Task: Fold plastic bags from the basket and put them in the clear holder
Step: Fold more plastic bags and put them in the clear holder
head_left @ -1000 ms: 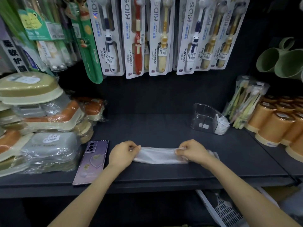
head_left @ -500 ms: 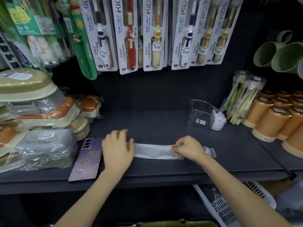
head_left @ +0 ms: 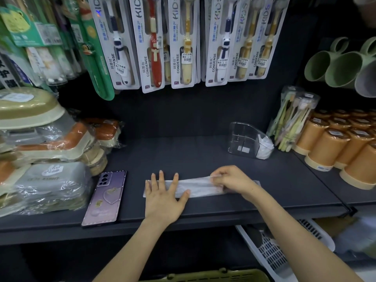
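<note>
Lower centre: left hand [head_left: 164, 198], fingers straight and spread, pressing plastic bag [head_left: 195, 187], a long flat strip on the shelf [head_left: 183, 151].
Just right: right hand [head_left: 232, 181], fingers curled, pinching the strip's right end.
Mid-right: clear holder [head_left: 242, 139], folded bag [head_left: 264, 148] inside.
Judged status: folding partway; stowing remains.

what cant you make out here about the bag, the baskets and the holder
Head view, plastic bag: left hand and right hand cover parts; folds unclear.
Head view, white basket: shelf hides most of it; contents unclear.
Head view, clear holder: white bundle inside too small to count.
Head view, green basket: cut off by bottom edge.
</note>
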The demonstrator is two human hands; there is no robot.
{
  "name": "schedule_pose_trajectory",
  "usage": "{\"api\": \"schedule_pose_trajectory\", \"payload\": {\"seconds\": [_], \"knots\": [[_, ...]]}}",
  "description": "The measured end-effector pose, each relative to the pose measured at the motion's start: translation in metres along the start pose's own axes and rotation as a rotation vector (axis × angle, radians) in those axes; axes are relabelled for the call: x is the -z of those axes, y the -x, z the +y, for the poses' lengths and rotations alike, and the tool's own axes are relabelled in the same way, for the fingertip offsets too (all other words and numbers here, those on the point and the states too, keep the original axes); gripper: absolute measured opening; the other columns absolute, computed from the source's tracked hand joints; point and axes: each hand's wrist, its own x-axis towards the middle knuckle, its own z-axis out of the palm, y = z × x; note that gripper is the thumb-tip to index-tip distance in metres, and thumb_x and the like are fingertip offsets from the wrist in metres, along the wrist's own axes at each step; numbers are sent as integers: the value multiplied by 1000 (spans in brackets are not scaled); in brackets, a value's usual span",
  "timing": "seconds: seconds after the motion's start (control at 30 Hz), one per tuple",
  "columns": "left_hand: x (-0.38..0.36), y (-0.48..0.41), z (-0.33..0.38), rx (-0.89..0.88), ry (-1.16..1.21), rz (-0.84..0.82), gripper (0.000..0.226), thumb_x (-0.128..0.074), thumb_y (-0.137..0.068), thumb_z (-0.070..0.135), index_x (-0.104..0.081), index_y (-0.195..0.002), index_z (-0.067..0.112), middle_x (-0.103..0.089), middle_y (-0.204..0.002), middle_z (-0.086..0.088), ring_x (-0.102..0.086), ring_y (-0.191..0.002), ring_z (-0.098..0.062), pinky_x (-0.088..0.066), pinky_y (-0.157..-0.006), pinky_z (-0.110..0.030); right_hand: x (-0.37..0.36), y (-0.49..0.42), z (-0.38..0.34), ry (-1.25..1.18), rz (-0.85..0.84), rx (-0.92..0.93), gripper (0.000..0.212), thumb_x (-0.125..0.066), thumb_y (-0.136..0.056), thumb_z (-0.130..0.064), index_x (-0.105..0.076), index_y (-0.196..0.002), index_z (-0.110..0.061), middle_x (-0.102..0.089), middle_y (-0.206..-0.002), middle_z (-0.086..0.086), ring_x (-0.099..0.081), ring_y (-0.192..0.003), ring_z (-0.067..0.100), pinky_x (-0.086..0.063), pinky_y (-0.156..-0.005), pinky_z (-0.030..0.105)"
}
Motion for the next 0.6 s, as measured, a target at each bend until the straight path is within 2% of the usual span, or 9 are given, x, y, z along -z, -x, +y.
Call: {"api": "schedule_pose_trajectory", "payload": {"seconds": [0.03, 0.07, 0.13, 0.17, 0.23, 0.3, 0.37, 0.43, 0.6], "knots": [[0, 0, 0, 3, -1, 0, 102, 20, -59, 73, 3, -153, 36, 8, -161, -16, 13, -147, -35, 10, -118, -46, 2, 1, -1, -51, 44, 11, 7, -67, -85, -19, -70, -91, -15, -64, -76, -1, -63, -78, 15, -53, -74, 33], [1, 0, 0, 8, -1, -1, 101, 19, -61, 74, 3, -153, 37, 8, -161, -16, 13, -147, -35, 10, -118, -46, 3, 2, -1, 48, 143, 60, 14, -66, -87, -22, -70, -100, -21, -68, -84, -3, -65, -88, 17, -52, -83, 34], [2, 1, 1, 16, -12, -10, 88, 9, -74, 78, 3, -153, 38, 9, -161, -16, 13, -147, -35, 10, -119, -46, -9, 5, -2, 434, 396, 269, 28, -57, -89, -30, -69, -114, -25, -72, -103, -4, -64, -101, 20, -45, -93, 34], [3, 1, 1, 20, -16, -14, 79, -1, -84, 76, 3, -153, 38, 9, -161, -16, 14, -147, -35, 9, -119, -47, -19, 5, -3, 584, 459, 418, 34, -53, -87, -33, -70, -116, -25, -71, -110, -2, -64, -104, 22, -42, -95, 36], [4, 1, 2, 21, -15, -22, 70, -13, -92, 70, 2, -153, 38, 10, -160, -17, 14, -147, -35, 9, -119, -47, -44, 5, -3, 786, 371, 578, 40, -47, -88, -34, -66, -123, -26, -65, -126, 3, -59, -118, 25, -35, -105, 44], [6, 2, 2, 17, -17, -28, 69, -14, -93, 69, 2, -153, 38, 10, -160, -17, 13, -147, -35, 9, -119, -47, -63, 4, 0, 912, 116, 483, 45, -33, -101, -33, -42, -145, -28, -36, -153, 2, -30, -143, 22, -12, -117, 48], [6, 2, 2, 16, -12, -36, 69, -15, -93, 68, 2, -153, 38, 10, -160, -17, 13, -147, -35, 9, -119, -47, -68, 3, 4, 934, -14, 326, 48, -19, -105, -37, -17, -153, -33, -9, -162, -3, -3, -149, 16, 5, -119, 48], [7, 2, 2, 17, -9, -44, 69, -15, -93, 68, 1, -153, 38, 10, -160, -17, 14, -147, -36, 10, -119, -48, -60, 2, 11, 943, -24, 257, 49, -14, -104, -41, -9, -153, -37, 0, -162, -6, 5, -149, 15, 9, -118, 49], [6, 0, 1, 9, -29, -42, 68, -14, -94, 67, 2, -153, 38, 11, -160, -17, 14, -147, -37, 9, -119, -48, 5, 10, 50, 951, 57, 58, 50, -9, -102, -48, -5, -152, -41, 3, -162, -8, 7, -149, 14, 9, -118, 51]]}}
